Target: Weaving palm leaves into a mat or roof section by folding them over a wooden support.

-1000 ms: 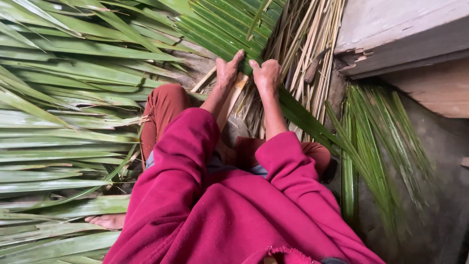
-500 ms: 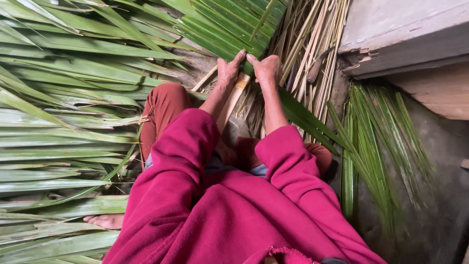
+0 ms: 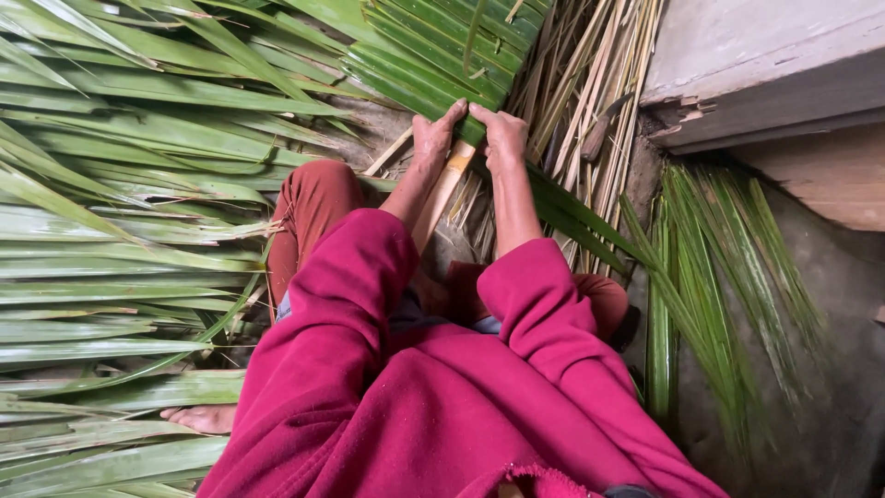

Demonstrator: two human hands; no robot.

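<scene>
You are pressing your left hand [image 3: 433, 138] and right hand [image 3: 503, 136], both grasping the near edge of the woven palm-leaf panel [image 3: 442, 46] at far centre over the pale midrib [image 3: 441, 195]; keep each leaflet snug, flat.

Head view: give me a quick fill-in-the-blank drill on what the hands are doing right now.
1. Both hands, left hand and right hand, press on woven ____ palm leaves.
2. The pale stalk runs down between the two ____.
3. The sleeves are coloured ____.
4. A bare ____ shows at lower left.

Missing words: green; forearms; red; foot
</scene>
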